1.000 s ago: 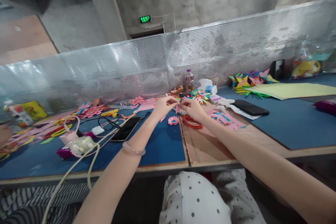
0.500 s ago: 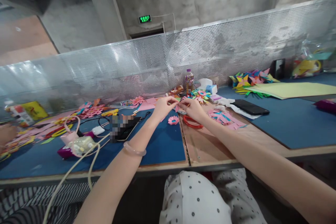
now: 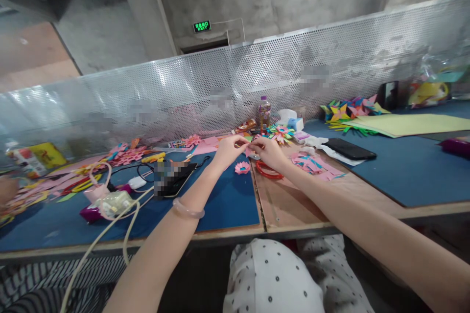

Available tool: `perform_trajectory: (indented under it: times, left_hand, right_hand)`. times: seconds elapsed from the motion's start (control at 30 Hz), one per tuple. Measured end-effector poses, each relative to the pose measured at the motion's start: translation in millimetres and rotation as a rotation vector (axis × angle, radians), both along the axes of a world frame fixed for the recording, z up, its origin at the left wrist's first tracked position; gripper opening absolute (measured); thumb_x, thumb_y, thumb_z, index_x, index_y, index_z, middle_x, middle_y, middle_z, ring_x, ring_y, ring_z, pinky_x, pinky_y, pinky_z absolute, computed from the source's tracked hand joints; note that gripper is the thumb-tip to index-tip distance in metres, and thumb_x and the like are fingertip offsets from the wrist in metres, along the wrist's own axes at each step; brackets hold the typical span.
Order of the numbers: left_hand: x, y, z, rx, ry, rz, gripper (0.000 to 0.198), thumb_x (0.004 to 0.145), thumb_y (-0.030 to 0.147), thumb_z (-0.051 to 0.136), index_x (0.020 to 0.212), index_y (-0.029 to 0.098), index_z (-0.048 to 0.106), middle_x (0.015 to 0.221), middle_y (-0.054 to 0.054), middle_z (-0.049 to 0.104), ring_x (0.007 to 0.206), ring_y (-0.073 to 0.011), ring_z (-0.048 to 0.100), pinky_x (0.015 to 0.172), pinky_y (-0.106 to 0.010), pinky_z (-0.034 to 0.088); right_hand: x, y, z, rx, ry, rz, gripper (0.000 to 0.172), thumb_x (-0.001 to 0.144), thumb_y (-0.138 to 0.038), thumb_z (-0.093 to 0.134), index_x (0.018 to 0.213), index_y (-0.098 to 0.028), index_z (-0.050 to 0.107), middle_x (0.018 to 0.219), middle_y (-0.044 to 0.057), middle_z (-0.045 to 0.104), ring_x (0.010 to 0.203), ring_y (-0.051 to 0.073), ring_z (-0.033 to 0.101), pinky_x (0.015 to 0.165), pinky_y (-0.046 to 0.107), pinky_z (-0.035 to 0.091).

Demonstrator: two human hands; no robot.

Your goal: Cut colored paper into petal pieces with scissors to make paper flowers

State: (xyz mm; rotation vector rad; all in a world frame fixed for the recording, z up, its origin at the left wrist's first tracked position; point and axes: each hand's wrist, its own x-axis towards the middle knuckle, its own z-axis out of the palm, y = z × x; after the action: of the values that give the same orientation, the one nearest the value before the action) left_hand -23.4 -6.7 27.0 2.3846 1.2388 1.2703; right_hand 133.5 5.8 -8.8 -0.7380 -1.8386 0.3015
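Note:
Both my hands meet above the table's middle seam and pinch one small pink paper piece (image 3: 248, 150) between them. My left hand (image 3: 228, 148) has its fingers closed on the piece's left side, with a pale bangle (image 3: 188, 209) on the wrist. My right hand (image 3: 270, 150) pinches the right side. Just below the hands a small pink paper flower (image 3: 242, 167) lies on the blue mat (image 3: 216, 205). A red ring (image 3: 269, 170) lies on the bare wood under my right wrist.
A phone (image 3: 172, 178), cables and a white charger (image 3: 112, 203) lie left. Pink paper scraps (image 3: 312, 164), another black phone (image 3: 350, 149), a small bottle (image 3: 265, 112) and colourful paper stars (image 3: 347, 110) sit right. A perforated metal screen (image 3: 235, 88) backs the table. Another person's hand (image 3: 7, 188) shows far left.
My hands stay in place, working the pink piece with small finger movements. The other person's hand at the far left has shifted slightly.

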Motion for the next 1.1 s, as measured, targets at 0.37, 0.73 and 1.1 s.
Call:
perform_trajectory:
  times: [0.37,0.73,1.1]
  left_hand:
    - [0,1,-1.3,-0.018,-0.003,-0.019,0.012,0.073,0.022,0.057,0.079,0.015,0.065,0.077,-0.003,0.067,0.069,-0.0128,0.060,0.066,-0.024,0.047]
    - [-2,5,-5.6,-0.020,0.025,0.028,0.012,0.070,0.022,0.058,0.076,0.014,0.064,0.074,-0.004,0.066,0.067,-0.0130,0.059,0.065,-0.024,0.047]
    - [-33,21,-3.1,-0.173,0.109,0.170,0.013,0.068,0.021,0.060,0.077,0.014,0.066,0.076,-0.006,0.067,0.069,-0.0155,0.060,0.064,-0.025,0.045]
  right_hand:
    - [1,2,-1.8,0.012,-0.058,-0.031,0.019,0.078,-0.020,0.048,0.074,-0.016,0.066,0.080,0.005,0.065,0.072,0.014,0.055,0.069,0.024,0.039]
    - [-3,4,-5.3,0.001,-0.106,-0.067,0.021,0.080,-0.023,0.047,0.073,-0.016,0.065,0.077,0.004,0.065,0.069,0.014,0.055,0.065,0.023,0.038]
    - [-2,-1,-2.4,-0.173,0.050,-0.132,0.021,0.074,-0.025,0.046,0.064,-0.016,0.062,0.065,0.002,0.063,0.060,0.013,0.052,0.058,0.023,0.037]
